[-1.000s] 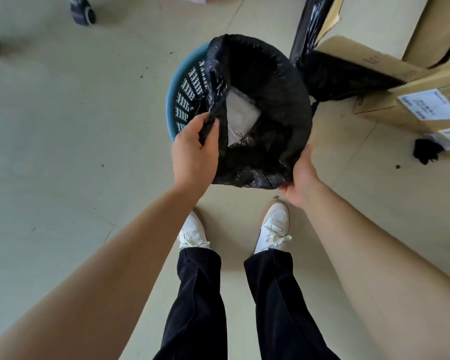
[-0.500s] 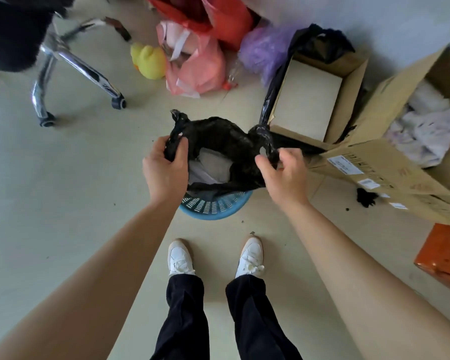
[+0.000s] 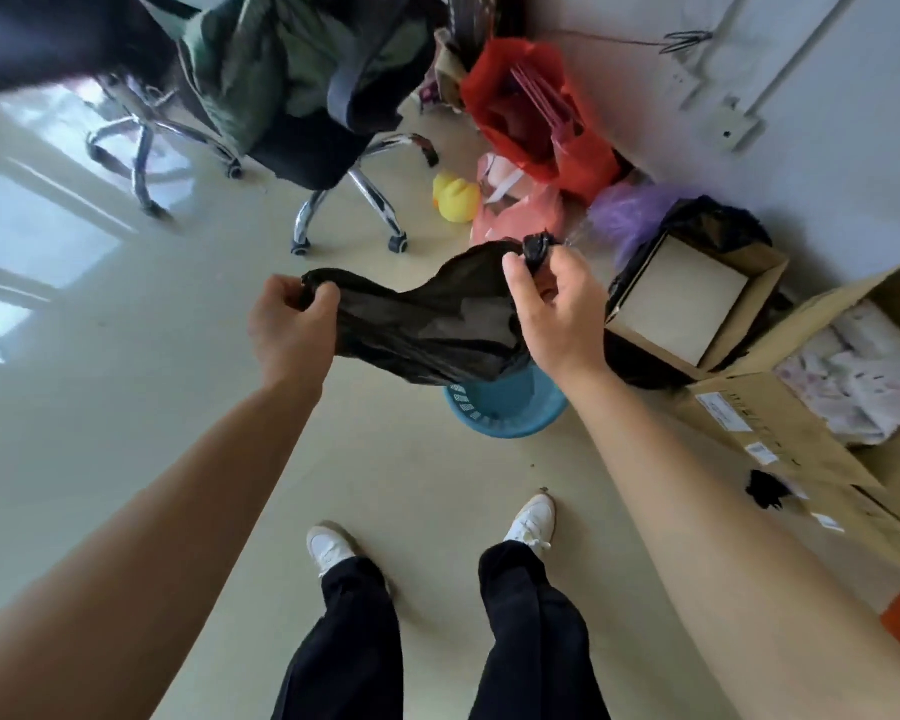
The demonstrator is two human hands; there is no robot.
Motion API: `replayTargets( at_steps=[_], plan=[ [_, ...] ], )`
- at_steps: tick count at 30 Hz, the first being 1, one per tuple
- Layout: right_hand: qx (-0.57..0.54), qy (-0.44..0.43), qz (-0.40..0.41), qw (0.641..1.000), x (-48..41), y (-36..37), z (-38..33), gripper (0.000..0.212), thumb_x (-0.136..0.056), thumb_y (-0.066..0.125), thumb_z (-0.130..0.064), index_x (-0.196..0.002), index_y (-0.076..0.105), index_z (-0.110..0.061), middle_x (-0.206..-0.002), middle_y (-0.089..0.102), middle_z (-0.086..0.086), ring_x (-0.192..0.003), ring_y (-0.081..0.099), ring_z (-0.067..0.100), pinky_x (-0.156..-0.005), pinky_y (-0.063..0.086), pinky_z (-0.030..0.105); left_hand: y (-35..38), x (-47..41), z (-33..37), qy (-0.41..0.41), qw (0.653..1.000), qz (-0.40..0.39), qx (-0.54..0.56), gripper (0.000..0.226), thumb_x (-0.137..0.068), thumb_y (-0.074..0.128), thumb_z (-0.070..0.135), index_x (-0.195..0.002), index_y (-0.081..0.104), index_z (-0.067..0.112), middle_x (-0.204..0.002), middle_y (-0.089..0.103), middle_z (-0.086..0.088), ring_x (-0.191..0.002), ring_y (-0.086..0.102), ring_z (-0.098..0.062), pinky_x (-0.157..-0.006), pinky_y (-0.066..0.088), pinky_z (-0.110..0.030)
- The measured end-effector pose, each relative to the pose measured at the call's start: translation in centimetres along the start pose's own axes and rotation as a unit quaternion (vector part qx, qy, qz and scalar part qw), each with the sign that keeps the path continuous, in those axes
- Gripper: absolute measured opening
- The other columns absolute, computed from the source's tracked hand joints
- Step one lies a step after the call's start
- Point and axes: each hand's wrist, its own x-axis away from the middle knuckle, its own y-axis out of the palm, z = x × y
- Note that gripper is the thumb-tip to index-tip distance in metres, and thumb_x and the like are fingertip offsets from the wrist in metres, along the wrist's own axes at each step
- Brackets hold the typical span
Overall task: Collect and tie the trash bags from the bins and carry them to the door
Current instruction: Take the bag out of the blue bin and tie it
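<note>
Hands (image 3: pixel 292 324) apart, gripping bag (image 3: pixel 427 330) corners

The thin black plastic trash bag (image 3: pixel 427 324) hangs stretched sideways above the floor, its rim pulled into two bunched corners. The corner at the bag's 9 o'clock end is in the grip of the left hand (image 3: pixel 292 330). The higher corner, at 1 o'clock, is pinched by the right hand (image 3: pixel 557 314). The sagging body is crumpled, and something pale shows faintly through it. The round blue plastic lattice-walled bin (image 3: pixel 510 413) stands on the floor at the bag's 5 o'clock, with the bag's bottom overlapping its rim.
</note>
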Motion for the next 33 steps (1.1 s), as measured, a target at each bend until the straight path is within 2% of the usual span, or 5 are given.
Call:
replayTargets(
  at_steps=[6,16,23,28,33],
  plan=[
    [0.004,-0.014,-0.022,1.0,3.0,4.3,-6.9,0.036,-0.097,0.053,-0.044,-0.09,0.065,-0.01,-0.078,0.062,-0.005,-0.076,0.057,0.014,-0.072,0.046,0.033,-9.9,-1.9,-1.9,-0.072,0.997,0.025,0.023,0.014,-0.087,0.059,0.027,-0.083,0.053,0.015,-0.079,0.054,-0.001,-0.077,0.052,-0.022,-0.068,0.047,-0.036],
    [0.2,0.026,-0.082,0.976,10.5,17.8,-7.5,0.028,-0.099,0.051,-0.03,-0.098,0.06,-0.003,-0.092,0.067,0.021,-0.089,0.06,0.038,-0.07,0.036,0.035,-20.9,-9.3,-13.0,-0.05,0.996,-0.075,0.005,0.015,-0.088,0.058,0.019,-0.102,0.063,0.016,-0.083,0.061,0.003,-0.07,0.058,-0.016,-0.058,0.046,-0.025],
    [0.19,0.022,-0.036,0.981,15.9,27.0,-1.8,0.024,-0.089,0.059,-0.028,-0.108,0.066,-0.016,-0.1,0.072,0.006,-0.091,0.063,0.027,-0.075,0.043,0.032,-19.3,-12.8,-27.2,-0.068,0.993,-0.083,-0.051,0.032,-0.085,0.055,0.021,-0.115,0.064,0.026,-0.101,0.07,0.0,-0.087,0.065,-0.024,-0.078,0.055,-0.037],
    [0.284,0.16,-0.226,0.918,19.3,33.0,9.3,0.026,-0.09,0.057,-0.028,-0.114,0.066,-0.022,-0.111,0.07,0.006,-0.105,0.062,0.03,-0.081,0.046,0.031,-14.9,-12.7,-37.9,-0.159,0.971,-0.108,-0.145,0.018,-0.086,0.062,0.02,-0.104,0.063,0.021,-0.099,0.071,0.0,-0.091,0.067,-0.023,-0.081,0.056,-0.035],
    [0.251,0.184,-0.215,0.926,21.1,34.3,12.3,0.029,-0.093,0.058,-0.029,-0.119,0.063,-0.019,-0.112,0.067,0.001,-0.093,0.054,0.016,-0.079,0.038,0.022,-12.9,-12.1,-41.7,-0.171,0.975,-0.07,-0.122,0.013,-0.086,0.065,0.023,-0.097,0.058,0.024,-0.091,0.07,0.005,-0.085,0.067,-0.016,-0.082,0.055,-0.032]
  ],
)
